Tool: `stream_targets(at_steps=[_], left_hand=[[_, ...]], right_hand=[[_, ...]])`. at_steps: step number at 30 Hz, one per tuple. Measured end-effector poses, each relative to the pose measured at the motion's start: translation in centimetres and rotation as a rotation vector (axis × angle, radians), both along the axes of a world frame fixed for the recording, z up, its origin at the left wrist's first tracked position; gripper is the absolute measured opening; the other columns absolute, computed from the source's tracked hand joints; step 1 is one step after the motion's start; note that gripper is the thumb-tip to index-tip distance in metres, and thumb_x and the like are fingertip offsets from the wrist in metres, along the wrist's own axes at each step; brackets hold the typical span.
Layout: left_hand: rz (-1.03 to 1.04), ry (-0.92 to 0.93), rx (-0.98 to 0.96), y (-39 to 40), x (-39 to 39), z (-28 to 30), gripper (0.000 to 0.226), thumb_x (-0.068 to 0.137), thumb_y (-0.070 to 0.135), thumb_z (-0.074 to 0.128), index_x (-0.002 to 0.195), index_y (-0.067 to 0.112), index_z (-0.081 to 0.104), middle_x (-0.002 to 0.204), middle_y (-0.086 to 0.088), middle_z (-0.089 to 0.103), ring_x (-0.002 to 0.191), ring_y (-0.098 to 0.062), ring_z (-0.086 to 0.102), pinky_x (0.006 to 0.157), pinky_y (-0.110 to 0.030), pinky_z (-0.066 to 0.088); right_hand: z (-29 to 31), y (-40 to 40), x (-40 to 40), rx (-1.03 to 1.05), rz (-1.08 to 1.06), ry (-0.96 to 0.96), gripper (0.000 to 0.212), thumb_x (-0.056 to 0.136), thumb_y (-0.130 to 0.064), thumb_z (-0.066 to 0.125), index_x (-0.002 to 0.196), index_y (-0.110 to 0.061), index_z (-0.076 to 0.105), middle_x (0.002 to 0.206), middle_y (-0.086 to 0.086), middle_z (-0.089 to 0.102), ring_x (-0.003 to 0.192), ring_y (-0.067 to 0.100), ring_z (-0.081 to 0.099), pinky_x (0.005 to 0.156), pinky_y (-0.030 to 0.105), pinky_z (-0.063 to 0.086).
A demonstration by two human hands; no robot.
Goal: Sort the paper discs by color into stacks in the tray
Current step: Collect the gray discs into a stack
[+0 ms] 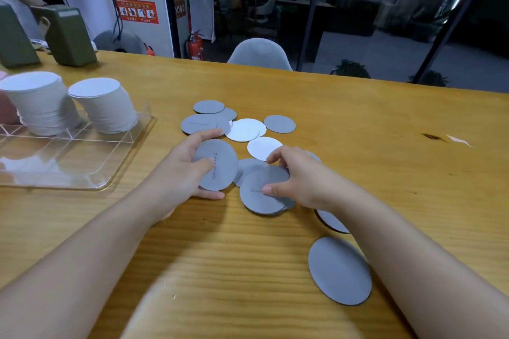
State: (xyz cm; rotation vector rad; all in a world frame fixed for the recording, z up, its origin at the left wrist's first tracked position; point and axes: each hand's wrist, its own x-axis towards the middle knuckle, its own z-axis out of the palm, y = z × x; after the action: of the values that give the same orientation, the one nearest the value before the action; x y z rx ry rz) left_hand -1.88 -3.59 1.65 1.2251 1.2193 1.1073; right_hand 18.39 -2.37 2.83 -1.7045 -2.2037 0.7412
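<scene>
Several grey and white paper discs lie scattered on the wooden table. My left hand (187,170) holds a grey disc (220,165) with handwriting on it, thumb on top and fingers round its edges. My right hand (292,173) pinches another grey disc (259,195) that lies on a small pile. Loose white discs (245,129) and more grey discs (279,124) sit beyond my hands. A single grey disc (338,270) lies near my right forearm. The clear tray (82,173) at the left holds two tall stacks of white discs (104,107).
Two green boxes (68,36) stand at the table's far left corner. A person stands behind them. A grey chair (259,55) faces the far edge. A pink stack (5,107) shows at the tray's left margin.
</scene>
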Motion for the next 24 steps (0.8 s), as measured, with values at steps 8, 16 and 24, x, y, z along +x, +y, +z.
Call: stream_targets(at_steps=[8,16,24], left_hand=[[-0.026,0.039,0.03,-0.2,0.0,0.2,0.047,0.097,0.002,0.041,0.101,0.043,0.064,0.131,0.005,0.047,0.111,-0.023,0.055,0.063,-0.037,0.059],[-0.171,0.039,0.142,-0.8,0.3,-0.2,0.037,0.086,0.015,0.065,0.107,0.044,0.057,0.113,0.013,0.057,0.087,-0.002,0.065,0.063,-0.03,0.059],[-0.154,0.117,0.219,-0.8,0.0,0.1,0.063,0.09,-0.003,0.056,0.114,0.055,0.053,0.113,0.018,0.051,0.088,-0.008,0.059,0.057,-0.031,0.058]], right_hand=[[-0.1,-0.4,0.2,-0.005,0.023,0.226,0.017,0.093,-0.019,0.052,0.11,-0.022,0.054,0.102,-0.004,0.06,0.093,0.012,0.056,0.08,0.028,0.046],[-1.1,-1.2,-2.3,0.108,-0.021,0.707,0.025,0.089,0.002,0.052,0.096,-0.022,0.051,0.1,-0.003,0.057,0.092,0.011,0.054,0.085,0.029,0.045],[-1.8,-0.4,-2.2,0.336,-0.057,0.475,0.022,0.086,-0.019,0.065,0.092,-0.034,0.05,0.092,-0.017,0.057,0.09,0.004,0.049,0.073,0.008,0.035]])
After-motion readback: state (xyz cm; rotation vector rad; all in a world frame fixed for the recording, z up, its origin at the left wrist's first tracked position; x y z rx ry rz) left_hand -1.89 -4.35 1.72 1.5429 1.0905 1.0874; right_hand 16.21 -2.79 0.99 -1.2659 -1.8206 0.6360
